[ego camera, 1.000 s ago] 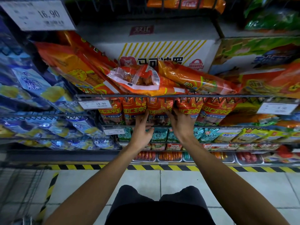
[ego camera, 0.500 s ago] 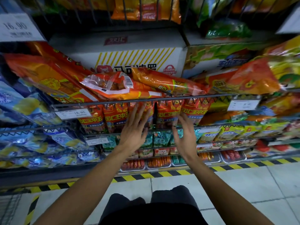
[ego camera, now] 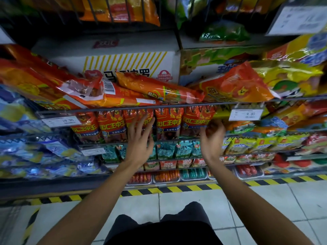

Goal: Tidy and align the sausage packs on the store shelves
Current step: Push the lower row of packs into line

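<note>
Blue and yellow bags [ego camera: 26, 152] are noted at far left on the wire shelves. A price tag [ego camera: 61, 121] marked 19.90 is clipped to the rail [ego camera: 177, 104], just left of the hanging red sausage packs [ego camera: 167, 123], which stand upright in a row behind and below that rail. Loose orange sausage packs [ego camera: 155, 90] are seen lying tilted and overlapping on the shelf above, in front of a white carton [ego camera: 127, 64].

The left hand [ego camera: 138, 142] is raised before the hanging row, its fingers [ego camera: 141, 123] spread wide and straight; contact with the packs cannot be confirmed. The right hand [ego camera: 213, 137] is blurred, its fingers loosely curled near the rightmost red pack, with nothing seen held. A second price tag [ego camera: 246, 114] marked 9.90 hangs further right.
</note>
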Available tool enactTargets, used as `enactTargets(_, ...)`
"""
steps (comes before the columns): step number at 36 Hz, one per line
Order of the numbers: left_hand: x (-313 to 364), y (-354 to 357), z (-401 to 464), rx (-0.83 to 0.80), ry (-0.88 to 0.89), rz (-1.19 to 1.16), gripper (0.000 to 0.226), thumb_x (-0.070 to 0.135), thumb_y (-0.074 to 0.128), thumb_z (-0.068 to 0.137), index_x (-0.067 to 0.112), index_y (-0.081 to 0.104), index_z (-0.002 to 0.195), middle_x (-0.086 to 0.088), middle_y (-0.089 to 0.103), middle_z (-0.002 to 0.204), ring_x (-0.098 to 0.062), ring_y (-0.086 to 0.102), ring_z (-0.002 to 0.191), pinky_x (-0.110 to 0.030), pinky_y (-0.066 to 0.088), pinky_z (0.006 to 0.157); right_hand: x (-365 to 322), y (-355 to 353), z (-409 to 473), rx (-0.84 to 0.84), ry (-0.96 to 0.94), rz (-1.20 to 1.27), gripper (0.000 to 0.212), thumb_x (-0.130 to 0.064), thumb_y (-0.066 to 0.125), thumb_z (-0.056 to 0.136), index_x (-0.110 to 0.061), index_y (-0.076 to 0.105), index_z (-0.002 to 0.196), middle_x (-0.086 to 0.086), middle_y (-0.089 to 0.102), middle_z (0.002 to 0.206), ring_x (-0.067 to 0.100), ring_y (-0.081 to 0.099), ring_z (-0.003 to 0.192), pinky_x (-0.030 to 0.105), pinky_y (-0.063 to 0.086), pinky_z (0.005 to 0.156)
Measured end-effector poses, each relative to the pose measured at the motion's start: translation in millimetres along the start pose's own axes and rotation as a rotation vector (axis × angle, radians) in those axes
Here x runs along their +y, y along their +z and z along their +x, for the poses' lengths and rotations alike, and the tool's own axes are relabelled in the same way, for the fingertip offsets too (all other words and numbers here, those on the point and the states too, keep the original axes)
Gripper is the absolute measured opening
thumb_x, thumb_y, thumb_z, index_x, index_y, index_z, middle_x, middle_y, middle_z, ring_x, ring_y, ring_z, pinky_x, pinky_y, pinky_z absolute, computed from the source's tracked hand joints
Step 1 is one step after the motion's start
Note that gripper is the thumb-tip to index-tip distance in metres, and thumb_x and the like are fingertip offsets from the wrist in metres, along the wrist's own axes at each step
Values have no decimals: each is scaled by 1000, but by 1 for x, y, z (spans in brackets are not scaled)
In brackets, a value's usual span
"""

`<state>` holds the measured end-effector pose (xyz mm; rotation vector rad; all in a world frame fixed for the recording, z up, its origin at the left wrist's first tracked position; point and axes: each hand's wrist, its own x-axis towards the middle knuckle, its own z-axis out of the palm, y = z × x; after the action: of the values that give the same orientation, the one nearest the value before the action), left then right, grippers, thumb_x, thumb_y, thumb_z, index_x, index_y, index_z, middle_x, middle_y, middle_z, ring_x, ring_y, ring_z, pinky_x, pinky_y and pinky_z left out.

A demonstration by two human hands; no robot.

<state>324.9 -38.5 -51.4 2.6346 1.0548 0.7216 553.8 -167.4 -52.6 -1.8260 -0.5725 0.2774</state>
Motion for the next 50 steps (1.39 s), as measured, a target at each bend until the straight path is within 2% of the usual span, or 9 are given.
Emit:
enactTargets(2,13,3,-10,-23,-13,-141,69,12,60,99,26,32,159,7,22,165,-15,16,154,-40,25,124,-6,2,-14,128,-66,154,37,-25,64,100,-19,48,132,6,54,124,20,59,112,37,53,93)
enactTargets(5,29,11,-18,-156,-214,-327,73,15,57,103,34,20,162,22,15,162,19,0,144,-28,26,121,-9,7,-34,-33,-162,97,21,-15,62,101,-19,57,122,-4,61,113,7,60,104,37,53,92)
enactTargets(11,56,18,1,-226,-486,-426,82,19,62,102,19,9,164,-1,13,171,-20,17,156,-21,19,117,-9,23,-23,-347,-264,-180,43,-25,67,98,-15,57,138,1,72,112,14,68,94,25,54,80)
enactTargets(19,54,33,19,-220,-577,-532,77,23,65,98,30,22,162,-4,39,159,-27,42,143,-31,37,106,-10,51,-15,-379,-147,-188,20,-33,64,100,-18,70,111,0,74,99,18,69,84,30,51,67)
enactTargets(25,50,39,11,-77,-573,-604,65,18,61,101,31,33,158,1,47,152,-20,46,138,-43,42,114,-17,53,-12,-312,-163,-179,25,-30,63,101,-10,76,109,-1,75,90,-6,56,64,5,40,61)
enactTargets(34,44,39,12,-179,-592,-523,70,17,55,104,30,20,163,1,37,161,-22,41,144,-27,37,110,-7,52,-4,-444,-155,-189,27,-22,65,99,-11,73,122,2,76,112,19,72,97,14,49,77)
enactTargets(38,40,33,9,-245,-560,-467,73,22,57,104,30,17,164,5,29,166,-21,36,148,-26,36,110,1,38,-1,-511,-67,-112,33,-20,65,99,-8,67,130,2,75,115,13,70,104,17,53,92)
enactTargets(44,47,25,-14,20,-262,-217,55,8,61,97,16,49,150,-4,47,152,-24,43,142,-47,46,111,17,4,-14,-107,43,91,35,-14,70,97,-10,58,129,1,66,110,15,65,102,38,56,93)
enactTargets(50,65,42,-1,-130,191,49,79,17,56,97,25,15,164,-1,5,172,-28,-1,159,-53,17,127,7,6,-6,-62,28,54,59,-27,50,107,-14,25,159,1,38,159,10,38,142,12,33,107)
